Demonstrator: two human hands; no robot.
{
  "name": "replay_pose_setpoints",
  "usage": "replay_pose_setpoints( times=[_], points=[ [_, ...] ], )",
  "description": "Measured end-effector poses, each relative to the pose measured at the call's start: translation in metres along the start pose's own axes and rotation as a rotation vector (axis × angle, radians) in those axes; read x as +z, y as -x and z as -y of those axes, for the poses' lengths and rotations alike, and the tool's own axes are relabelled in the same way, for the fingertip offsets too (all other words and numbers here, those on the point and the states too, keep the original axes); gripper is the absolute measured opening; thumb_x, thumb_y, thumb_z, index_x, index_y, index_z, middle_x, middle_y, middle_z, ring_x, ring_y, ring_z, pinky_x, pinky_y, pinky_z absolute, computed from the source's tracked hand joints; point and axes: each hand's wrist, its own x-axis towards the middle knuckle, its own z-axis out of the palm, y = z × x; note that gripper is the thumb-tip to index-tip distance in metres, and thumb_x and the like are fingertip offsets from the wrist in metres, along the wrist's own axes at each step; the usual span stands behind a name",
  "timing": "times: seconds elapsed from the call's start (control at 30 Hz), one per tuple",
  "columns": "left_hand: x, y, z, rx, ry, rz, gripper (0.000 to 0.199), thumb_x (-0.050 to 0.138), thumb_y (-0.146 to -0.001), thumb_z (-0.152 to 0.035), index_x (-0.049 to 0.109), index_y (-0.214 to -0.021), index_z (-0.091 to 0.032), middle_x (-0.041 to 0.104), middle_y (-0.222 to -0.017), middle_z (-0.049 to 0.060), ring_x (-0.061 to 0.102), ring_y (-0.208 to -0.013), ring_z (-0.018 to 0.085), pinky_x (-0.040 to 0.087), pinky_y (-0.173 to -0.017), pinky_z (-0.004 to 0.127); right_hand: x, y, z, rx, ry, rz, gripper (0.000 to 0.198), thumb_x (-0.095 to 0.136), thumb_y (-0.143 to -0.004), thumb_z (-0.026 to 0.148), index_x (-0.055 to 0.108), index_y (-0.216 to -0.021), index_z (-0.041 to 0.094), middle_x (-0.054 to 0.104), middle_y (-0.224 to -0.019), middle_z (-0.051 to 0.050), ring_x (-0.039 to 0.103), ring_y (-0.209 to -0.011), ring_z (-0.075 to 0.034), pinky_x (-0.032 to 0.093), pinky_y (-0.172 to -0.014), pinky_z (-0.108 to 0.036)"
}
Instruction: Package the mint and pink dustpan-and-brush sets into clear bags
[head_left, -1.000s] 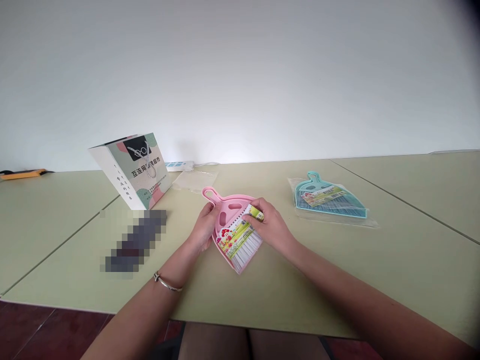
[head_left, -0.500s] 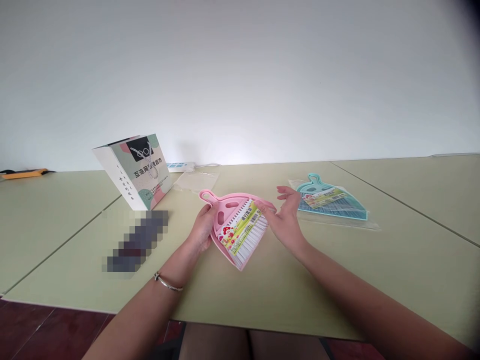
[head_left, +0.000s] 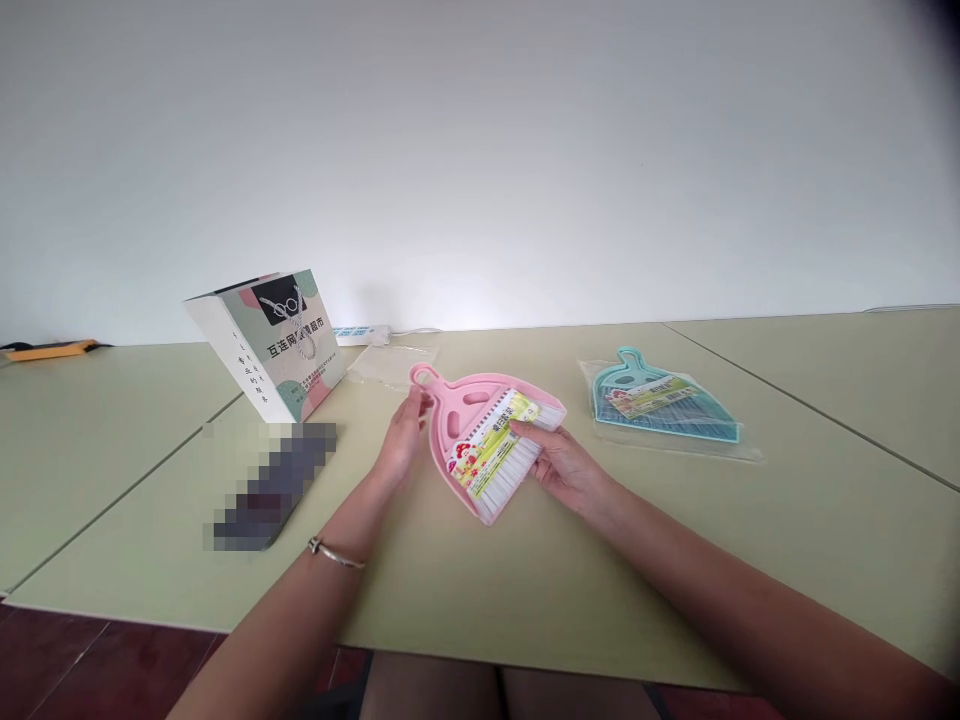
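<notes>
A pink dustpan (head_left: 444,395) is held above the table, tilted, its looped handle pointing up and to the left. A brush with white bristles (head_left: 517,465) lies in it, wrapped by a printed mushroom label (head_left: 491,450). My right hand (head_left: 570,470) is closed on the lower right edge, thumb on the label and fingers underneath. Beside the handle's base is my left hand (head_left: 403,440), loosely opened with its fingers stretched along the pan's left edge; whether they touch it is unclear. Farther right, a turquoise dustpan and brush set (head_left: 664,400) lies in clear plastic.
A printed paper bag (head_left: 289,345) with rope handles stands back left. Behind it is a white power strip (head_left: 364,334), with a clear plastic wrapper (head_left: 394,365) nearby. A pixelated dark object (head_left: 277,490) lies front left; an orange item (head_left: 52,350) is at far left.
My right hand went from spread fingers to a grip on the dustpan's right edge. My left hand loosened and slid up toward the handle. The pan shifted slightly right and up.
</notes>
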Motion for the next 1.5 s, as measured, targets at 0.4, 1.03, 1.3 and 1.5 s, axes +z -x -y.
replay_pose_setpoints(
  times=[0.4, 1.03, 1.3, 1.5],
  points=[
    [-0.016, -0.078, 0.004, 0.093, -0.852, 0.081, 0.049, 0.04, -0.081, -0.051, 0.056, -0.116, -0.021, 0.039, -0.143, 0.012, 0.023, -0.136, 0.035, 0.007, -0.106, 0.058, -0.038, -0.024, 0.033, -0.171, -0.127, -0.306, 0.025, 0.069, -0.066, 0.01, 0.06, -0.085, 0.022, 0.071, -0.09, -0.001, 0.067, -0.09, -0.019, 0.06, -0.065, -0.025],
    [0.035, -0.023, -0.022, 0.121, -1.168, -0.01, 0.048, 0.045, -0.079, -0.055, 0.063, -0.075, -0.011, 0.061, -0.093, 0.025, 0.059, -0.093, 0.04, 0.041, -0.077, 0.049, -0.036, -0.013, 0.045, -0.065, 0.162, -0.201, 0.02, 0.066, -0.066, 0.01, 0.065, -0.085, 0.016, 0.072, -0.081, -0.004, 0.068, -0.07, -0.018, 0.056, -0.059, -0.028],
    [0.031, -0.018, -0.017, 0.219, -1.287, 0.146, 0.024, 0.042, -0.08, -0.016, 0.061, -0.093, -0.011, 0.061, -0.102, 0.021, 0.056, -0.1, 0.033, 0.038, -0.082, 0.046, -0.041, -0.014, 0.047, -0.041, 0.3, -0.192, 0.016, 0.066, -0.065, 0.012, 0.066, -0.081, 0.016, 0.073, -0.078, -0.006, 0.068, -0.067, -0.019, 0.054, -0.055, -0.028],
    [0.033, -0.003, -0.031, 0.413, -1.378, 0.045, 0.032, 0.029, -0.086, -0.014, 0.058, -0.099, -0.013, 0.059, -0.1, 0.016, 0.056, -0.093, 0.028, 0.039, -0.077, 0.041, -0.044, -0.014, 0.05, -0.031, 0.288, -0.172, 0.017, 0.068, -0.064, 0.012, 0.067, -0.081, 0.016, 0.073, -0.08, -0.007, 0.068, -0.069, -0.02, 0.055, -0.057, -0.028]
  ],
)
